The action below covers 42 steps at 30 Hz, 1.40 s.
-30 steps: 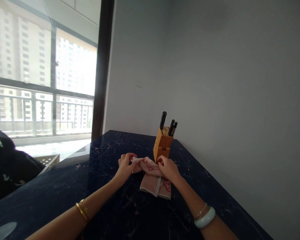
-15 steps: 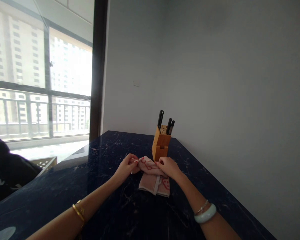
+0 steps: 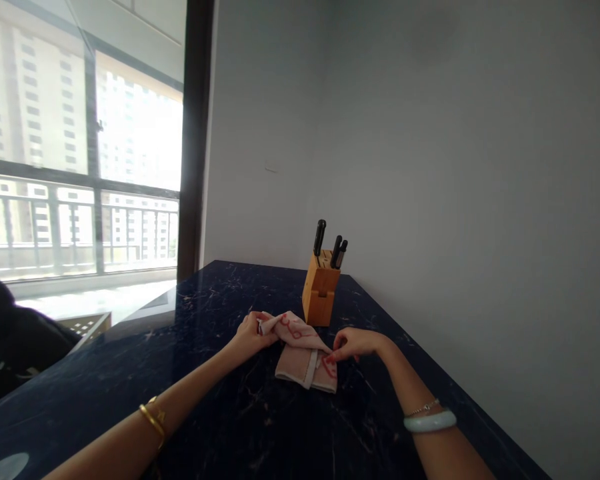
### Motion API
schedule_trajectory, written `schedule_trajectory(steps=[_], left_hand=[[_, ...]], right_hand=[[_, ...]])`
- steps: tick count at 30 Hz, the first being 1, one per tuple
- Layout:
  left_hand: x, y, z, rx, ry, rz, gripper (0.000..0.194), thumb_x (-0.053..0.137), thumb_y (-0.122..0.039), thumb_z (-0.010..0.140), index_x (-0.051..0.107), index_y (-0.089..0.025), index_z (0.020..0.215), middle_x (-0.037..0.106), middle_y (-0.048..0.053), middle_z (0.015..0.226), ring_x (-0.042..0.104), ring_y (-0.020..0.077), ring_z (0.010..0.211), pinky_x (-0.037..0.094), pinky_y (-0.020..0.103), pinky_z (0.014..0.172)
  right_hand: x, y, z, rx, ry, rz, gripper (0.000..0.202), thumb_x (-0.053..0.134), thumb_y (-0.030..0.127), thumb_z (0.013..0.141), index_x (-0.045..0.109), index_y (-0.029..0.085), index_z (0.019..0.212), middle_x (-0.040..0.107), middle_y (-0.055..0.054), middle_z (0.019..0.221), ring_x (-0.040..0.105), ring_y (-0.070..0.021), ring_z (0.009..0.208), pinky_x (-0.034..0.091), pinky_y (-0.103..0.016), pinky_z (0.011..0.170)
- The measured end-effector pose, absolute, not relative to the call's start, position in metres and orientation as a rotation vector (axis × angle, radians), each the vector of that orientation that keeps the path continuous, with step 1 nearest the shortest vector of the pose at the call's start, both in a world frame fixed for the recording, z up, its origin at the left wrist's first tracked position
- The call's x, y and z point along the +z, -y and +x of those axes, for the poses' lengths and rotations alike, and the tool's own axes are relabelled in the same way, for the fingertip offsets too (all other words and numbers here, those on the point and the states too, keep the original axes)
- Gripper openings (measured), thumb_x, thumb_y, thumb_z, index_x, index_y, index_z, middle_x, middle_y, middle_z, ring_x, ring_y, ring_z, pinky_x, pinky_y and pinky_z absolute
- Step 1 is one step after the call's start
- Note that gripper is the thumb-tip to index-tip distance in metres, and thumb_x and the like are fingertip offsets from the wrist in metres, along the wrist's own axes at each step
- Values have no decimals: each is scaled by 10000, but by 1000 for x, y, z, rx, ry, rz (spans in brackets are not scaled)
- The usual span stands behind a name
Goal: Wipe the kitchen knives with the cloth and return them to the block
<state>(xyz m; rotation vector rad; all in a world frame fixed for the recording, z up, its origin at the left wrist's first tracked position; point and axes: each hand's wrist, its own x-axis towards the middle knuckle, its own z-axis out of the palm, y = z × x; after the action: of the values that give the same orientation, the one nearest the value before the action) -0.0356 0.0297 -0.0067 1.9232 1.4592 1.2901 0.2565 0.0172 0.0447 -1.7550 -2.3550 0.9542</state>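
Note:
A pink towel (image 3: 300, 337) with red markings and a pale edge lies bunched and partly folded on the dark blue marbled table (image 3: 260, 427). At its left end, my left hand (image 3: 256, 332) is closed on a corner of the cloth. My right hand (image 3: 353, 343) pinches the towel's right edge, thumb and index finger close together there. Just behind the towel stands a wooden knife block (image 3: 320, 293), upright, with several black-handled knives (image 3: 320, 237) in its slots.
A grey wall (image 3: 455, 200) runs along the table's right side. To the left are a black bag-like object (image 3: 15, 340), a patterned box-like piece (image 3: 87, 327) and a large window (image 3: 140, 153). A pale round shape (image 3: 10, 467) shows at the lower left.
My right hand has moved right and toward me, from the towel's upper edge to its right edge. My left hand still grips the left end, slightly further left.

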Motion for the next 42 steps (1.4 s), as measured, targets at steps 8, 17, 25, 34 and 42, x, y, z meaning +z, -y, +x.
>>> schedule_trajectory(steps=[8,17,25,34,42], left_hand=[[-11,-37,-39,1192,-1359,2011,271,632,-309,558,547,-183,781,532,-32,679,520,178,697,391,274,633],[-13,-46,-44,1159,-1297,2001,128,538,-241,626,562,-158,721,544,-34,599,506,135,580,384,232,539],[1,-35,-43,1261,-1387,2048,125,565,-244,617,630,-183,704,495,-7,692,494,176,717,413,293,706],[6,-31,-42,1294,-1474,2037,106,572,-230,626,636,-205,707,506,7,772,498,204,814,392,342,809],[2,-34,-42,1283,-1411,2041,101,558,-225,621,624,-188,687,510,-10,689,509,180,724,408,305,732]], right_hand=[[40,-16,239,862,2356,-1802,117,625,228,576,640,167,675,530,47,516,460,-81,461,354,-183,445],[39,-22,257,552,2189,-1762,144,579,234,612,588,153,729,598,3,699,512,-111,639,328,-186,510],[25,-34,265,356,1972,-1760,157,540,186,658,511,162,811,588,-17,797,512,-107,684,328,-182,550],[21,-37,279,593,2057,-1800,207,626,274,638,594,139,791,618,-7,691,537,-120,635,348,-189,525],[26,-35,285,706,2146,-1783,106,628,186,587,642,138,681,595,30,594,511,-98,570,340,-176,508]])
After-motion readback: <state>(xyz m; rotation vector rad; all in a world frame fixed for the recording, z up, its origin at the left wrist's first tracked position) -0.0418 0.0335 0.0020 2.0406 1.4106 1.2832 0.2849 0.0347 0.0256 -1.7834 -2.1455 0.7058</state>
